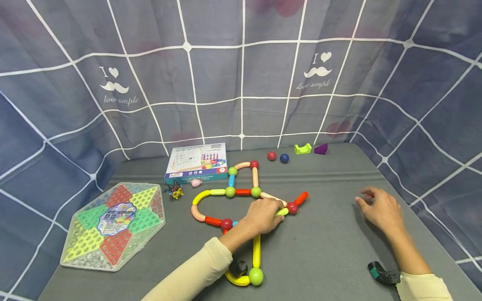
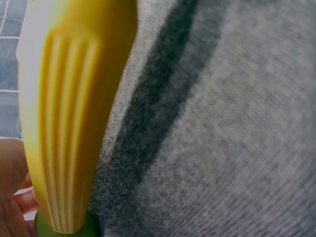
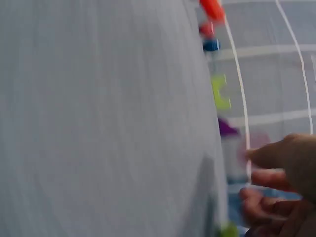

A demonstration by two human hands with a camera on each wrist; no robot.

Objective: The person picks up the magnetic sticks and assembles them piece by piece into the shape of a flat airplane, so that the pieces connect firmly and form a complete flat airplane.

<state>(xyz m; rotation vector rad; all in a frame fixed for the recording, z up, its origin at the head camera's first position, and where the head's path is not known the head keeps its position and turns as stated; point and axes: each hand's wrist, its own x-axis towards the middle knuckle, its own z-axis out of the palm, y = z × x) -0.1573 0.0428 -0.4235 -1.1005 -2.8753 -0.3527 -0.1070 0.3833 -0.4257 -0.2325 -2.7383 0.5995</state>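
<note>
My left hand (image 1: 265, 215) pinches a lime-green rod (image 1: 281, 212) of a flat figure built from coloured rods and balls. That rod meets a red ball (image 1: 292, 207), which also joins a short red rod (image 1: 301, 198) and a pale rod (image 1: 273, 197). A straight yellow rod (image 1: 257, 253) runs from below the hand to a green ball (image 1: 256, 276). In the left wrist view a ribbed yellow rod (image 2: 71, 133) fills the left side, partly covering the fingers. Over the table's right side, my right hand (image 1: 382, 209) holds nothing, its fingers loosely bent.
At the back lie a loose red ball (image 1: 272, 156), a blue ball (image 1: 284, 158), a lime-green notched block (image 1: 303, 149) and a purple block (image 1: 321, 149). A toy box (image 1: 196, 161), a small figurine (image 1: 175, 190) and a hexagonal star-patterned game board (image 1: 113, 225) occupy the left.
</note>
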